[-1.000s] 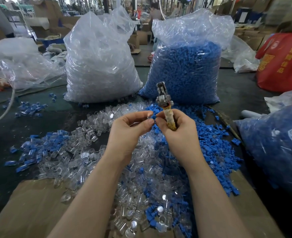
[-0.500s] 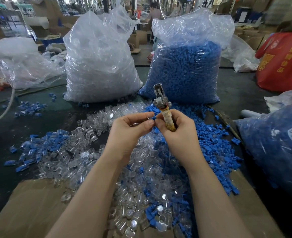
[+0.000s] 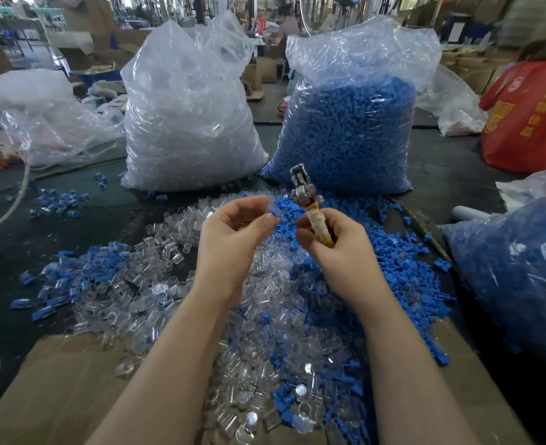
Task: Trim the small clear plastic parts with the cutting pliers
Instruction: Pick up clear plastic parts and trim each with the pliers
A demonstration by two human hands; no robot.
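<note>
My right hand (image 3: 336, 248) grips the cutting pliers (image 3: 308, 203) by their taped yellowish handles, metal jaws pointing up and away. My left hand (image 3: 233, 239) pinches a small clear plastic part (image 3: 267, 205) between thumb and fingertips, a little to the left of the pliers' jaws and apart from them. Under both hands lies a heap of clear plastic parts (image 3: 156, 284), mixed with blue plastic parts (image 3: 403, 261) on the right.
Two tall plastic bags stand behind the heap: one of clear parts (image 3: 188, 123), one of blue parts (image 3: 348, 130). Another blue-filled bag (image 3: 522, 277) lies at the right. Cardboard (image 3: 59, 393) covers the near table edge. A red bag (image 3: 532, 123) sits at far right.
My hands have drawn apart: the left hand has moved left with the clear part, away from my right hand, which still holds the pliers upright.
</note>
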